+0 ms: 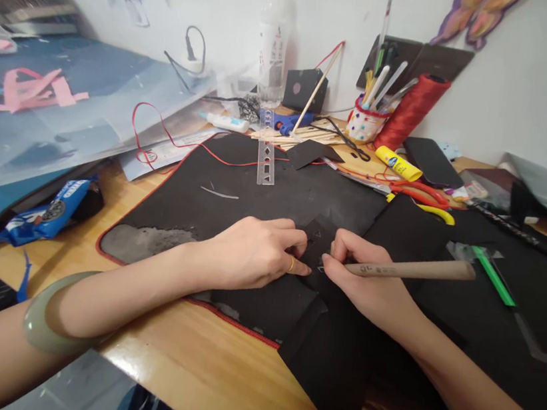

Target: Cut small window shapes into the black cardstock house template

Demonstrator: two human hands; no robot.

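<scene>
My left hand [267, 254], with a gold ring on one finger, presses its bent fingertips onto a small piece of black card [319, 232] with cut-out or drawn small shapes. My right hand [363, 267] is closed in a pen-like grip around a wooden-handled tool [411, 269]. The handle is thick and tan with dark writing; its tip is hidden by my fingers at the card. Under the hands lie larger black sheets [332, 374] and a black mat [210, 223] with red edging. A clear stencil ruler [267, 164] rests farther back on the mat.
Behind the mat are wooden sticks [307, 135], a bottle [273, 43], a pen cup [365, 119], a red thread spool [411, 112], a yellow glue stick [398, 164] and red-yellow pliers [420, 196]. A green strip [493, 276] lies right; a blue wrapper [53, 213] lies left.
</scene>
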